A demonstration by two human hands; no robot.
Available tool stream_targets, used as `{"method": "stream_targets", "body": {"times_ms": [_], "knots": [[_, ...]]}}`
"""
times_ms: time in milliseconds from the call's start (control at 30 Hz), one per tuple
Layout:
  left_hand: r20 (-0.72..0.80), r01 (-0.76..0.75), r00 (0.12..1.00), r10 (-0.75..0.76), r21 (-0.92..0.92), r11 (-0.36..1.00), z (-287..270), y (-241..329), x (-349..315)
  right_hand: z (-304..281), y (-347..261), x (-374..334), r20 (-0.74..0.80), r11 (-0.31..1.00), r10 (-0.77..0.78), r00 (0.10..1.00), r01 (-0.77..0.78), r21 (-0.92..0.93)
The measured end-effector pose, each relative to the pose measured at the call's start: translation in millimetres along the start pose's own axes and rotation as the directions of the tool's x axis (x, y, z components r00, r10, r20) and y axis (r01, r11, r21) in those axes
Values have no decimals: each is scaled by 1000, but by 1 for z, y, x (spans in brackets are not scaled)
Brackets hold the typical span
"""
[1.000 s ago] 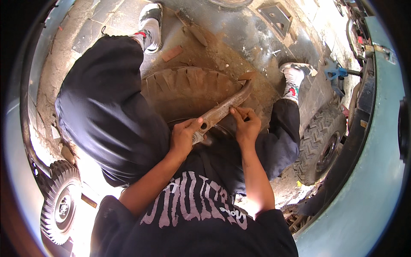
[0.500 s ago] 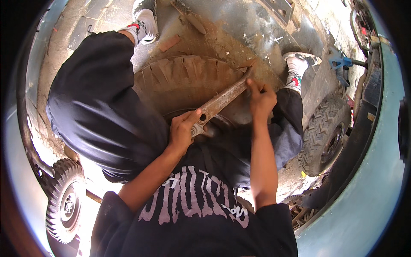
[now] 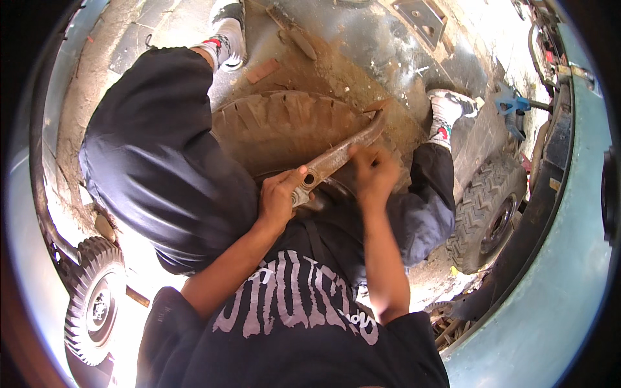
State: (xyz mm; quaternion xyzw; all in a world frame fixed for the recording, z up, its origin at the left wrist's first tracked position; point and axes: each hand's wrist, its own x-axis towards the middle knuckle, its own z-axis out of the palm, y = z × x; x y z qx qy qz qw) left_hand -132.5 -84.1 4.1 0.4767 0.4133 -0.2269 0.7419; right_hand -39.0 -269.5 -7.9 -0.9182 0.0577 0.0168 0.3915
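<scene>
A long, rusty metal arm [image 3: 343,152] slants across the space between my knees, with a round hole near its close end. My left hand [image 3: 277,199] grips that near end, thumb beside the hole. Close along the right side of the arm is my right hand [image 3: 376,178], its fingers curled and blurred by motion. Whatever may be pinched in them is hidden. Below the arm lies a large, dusty tyre [image 3: 278,123], partly covered by my legs. The far tip of the arm reaches over the tyre's edge.
Wheeled tyres stand at the right [image 3: 488,207] and the lower left [image 3: 97,301]. Pale blue vehicle panels [image 3: 543,271] curve along both sides. A reddish flat piece [image 3: 262,70] and a metal plate with holes [image 3: 420,22] lie on the dirty floor. A blue tool [image 3: 513,103] is at far right.
My right hand has slid back along the metal arm, nearer to my body and slightly left. My left hand keeps its grip at the near end.
</scene>
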Motion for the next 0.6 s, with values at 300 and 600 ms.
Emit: {"method": "stream_targets", "body": {"times_ms": [300,600], "knots": [[10,-39,999,39,24,999,2,2,-3,-6,2,40,-148,990,71,986,-88,-109],[2,-48,999,48,26,998,-2,-1,1,0,-14,-23,110,998,-37,993,32,53]]}}
